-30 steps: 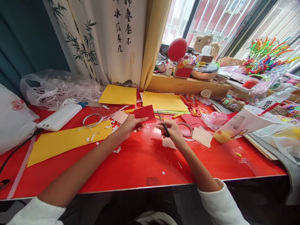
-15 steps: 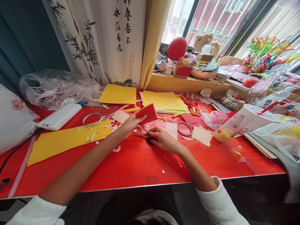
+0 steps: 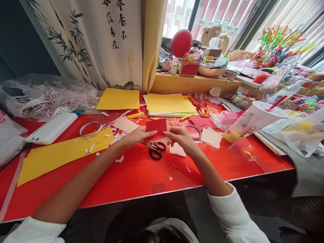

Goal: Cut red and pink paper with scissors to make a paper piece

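Observation:
A small red paper card is held up between both hands over the red table. My left hand pinches its left side, thumb on the front face. My right hand grips the right edge, where a pale strip of paper shows. Just below the card lie black-handled scissors, their blades partly hidden behind my fingers and the card. A pale paper piece rests under my right hand. White scraps are scattered beside my left hand.
Yellow paper strips and a tape roll lie at left. Yellow sheets are stacked at the back. Another tape roll, pale squares and a tilted drink cup stand at right. A white power bank sits far left.
My right hand has let go of the scissors, which now lie on the table, and has taken the card's right edge. The card has come lower and level. The view has shifted right.

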{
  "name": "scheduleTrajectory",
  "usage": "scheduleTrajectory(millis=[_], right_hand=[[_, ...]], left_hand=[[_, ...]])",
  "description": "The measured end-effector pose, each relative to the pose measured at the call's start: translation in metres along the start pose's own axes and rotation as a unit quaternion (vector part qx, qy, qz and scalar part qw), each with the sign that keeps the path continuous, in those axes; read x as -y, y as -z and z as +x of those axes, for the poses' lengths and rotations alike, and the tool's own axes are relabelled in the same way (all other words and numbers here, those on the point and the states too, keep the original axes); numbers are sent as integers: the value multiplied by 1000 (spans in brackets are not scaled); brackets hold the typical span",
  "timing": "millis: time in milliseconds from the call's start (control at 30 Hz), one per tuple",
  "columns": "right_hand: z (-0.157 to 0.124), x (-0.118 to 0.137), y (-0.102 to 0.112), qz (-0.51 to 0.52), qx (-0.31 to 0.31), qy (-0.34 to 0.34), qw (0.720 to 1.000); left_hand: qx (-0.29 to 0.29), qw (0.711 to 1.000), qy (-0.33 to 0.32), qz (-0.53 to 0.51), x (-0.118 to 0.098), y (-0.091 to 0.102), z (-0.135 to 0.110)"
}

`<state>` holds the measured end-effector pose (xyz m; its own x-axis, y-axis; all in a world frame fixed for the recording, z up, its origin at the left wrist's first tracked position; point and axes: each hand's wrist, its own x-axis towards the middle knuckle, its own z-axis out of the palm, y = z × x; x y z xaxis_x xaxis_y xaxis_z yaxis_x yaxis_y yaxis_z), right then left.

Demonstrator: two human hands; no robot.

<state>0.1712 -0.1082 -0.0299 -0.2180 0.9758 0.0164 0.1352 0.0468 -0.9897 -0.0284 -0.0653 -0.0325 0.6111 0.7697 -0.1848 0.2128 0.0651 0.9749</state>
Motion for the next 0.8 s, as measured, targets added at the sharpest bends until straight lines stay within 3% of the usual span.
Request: scheduleTrajectory(millis=[100,200,300,400,467,667,733,800], right_hand=[[-13,2,17,27,-66,-4,997],[-30,-2,63,57,-189,-14,980],[-51,-14,123,51,-365,-6,929],[-70,-28,157,57,-458,-35,886],[-80,-32,149,45,-454,-34,889],[-82,-21,61,12,-291,-8,957],[-78,-23,61,2,-292,6,956],[-75,-32,83,-38,-357,27,933]], left_hand=[[31,1000,6,3,-2,-6,-1],[-1,1000,-12,0,-3,-5,0],[-58,998,-35,8,-3,-1,2],[-98,994,-44,14,-3,-3,5],[-112,992,-47,19,-5,-16,9],[-42,997,-35,61,-17,-76,19],[-51,995,-46,67,-17,-81,21],[-68,994,-54,62,-15,-74,24]])
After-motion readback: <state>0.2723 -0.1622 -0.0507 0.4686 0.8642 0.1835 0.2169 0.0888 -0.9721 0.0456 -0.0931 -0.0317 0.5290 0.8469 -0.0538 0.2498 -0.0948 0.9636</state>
